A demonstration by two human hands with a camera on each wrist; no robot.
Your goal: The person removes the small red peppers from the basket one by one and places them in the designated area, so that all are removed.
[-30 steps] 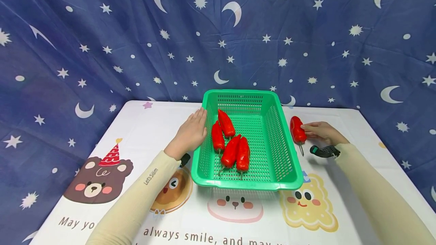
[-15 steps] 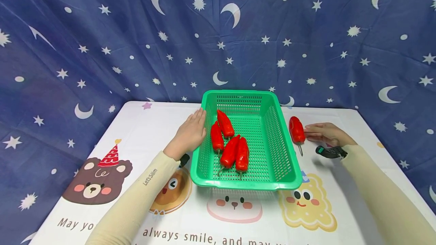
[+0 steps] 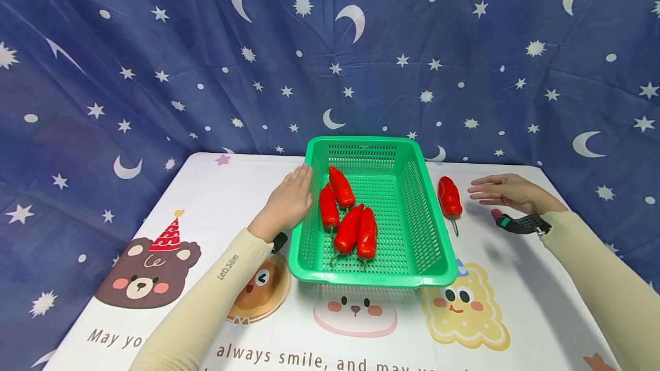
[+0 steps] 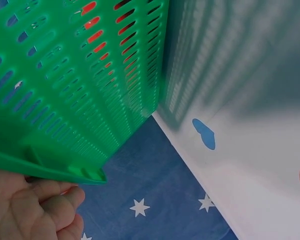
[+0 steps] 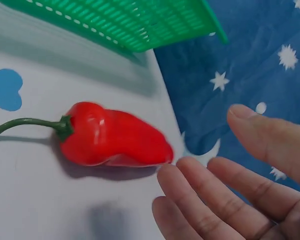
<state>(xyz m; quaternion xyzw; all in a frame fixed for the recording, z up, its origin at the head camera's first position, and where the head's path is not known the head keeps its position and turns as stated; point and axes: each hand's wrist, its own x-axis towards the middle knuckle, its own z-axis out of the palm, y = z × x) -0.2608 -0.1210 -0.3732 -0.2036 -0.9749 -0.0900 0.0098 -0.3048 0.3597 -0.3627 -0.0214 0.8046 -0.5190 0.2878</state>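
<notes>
A green plastic basket (image 3: 373, 280) with slotted walls stands mid-table, and several red peppers (image 3: 367, 233) lie in its left half. My left hand (image 3: 289, 202) rests against the basket's left rim, fingers straight; from the left wrist view, that hand (image 4: 35, 207) is under the rim's outer edge. On the table just right of the basket lies one more red pepper (image 3: 450, 196), its green stem toward me. My right hand (image 3: 507, 192) hovers to the right of this pepper, apart from it and holding nothing. In the right wrist view its fingers (image 5: 225, 200) are spread loosely beyond the pepper's tip.
The white tablecloth (image 3: 242, 182) carries printed cartoon figures and lettering. Close behind the basket hangs a blue curtain (image 3: 289, 73) with moons and stars. Black straps with small devices (image 3: 521, 224) sit at both wrists.
My right hand has let go of the single pepper and drawn away to the right, its fingers opening. The pepper stays beside the basket. My left hand has not moved.
</notes>
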